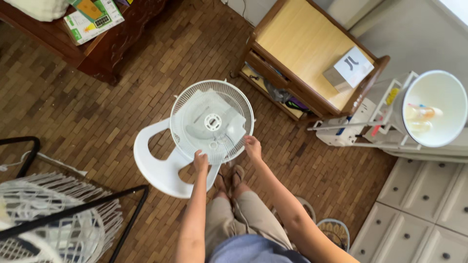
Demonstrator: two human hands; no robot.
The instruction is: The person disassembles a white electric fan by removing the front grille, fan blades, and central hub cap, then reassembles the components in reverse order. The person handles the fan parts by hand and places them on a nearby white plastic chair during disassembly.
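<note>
A white electric fan (pixel 212 122) with a round wire grille faces up at me; its white ring-shaped base (pixel 156 168) rests on the wooden parquet floor. My left hand (pixel 200 161) grips the lower rim of the grille. My right hand (pixel 252 146) holds the grille's rim on the lower right side. The fan's blades show through the grille. My feet in sandals (pixel 231 178) stand just behind the base.
A light wooden side table (pixel 302 44) with a white box (pixel 352 65) stands at upper right. A white bucket (pixel 435 108) on a rack and white drawers (pixel 429 204) are at right. A dark table (pixel 97 53) is at upper left, a woven chair (pixel 53 229) at lower left.
</note>
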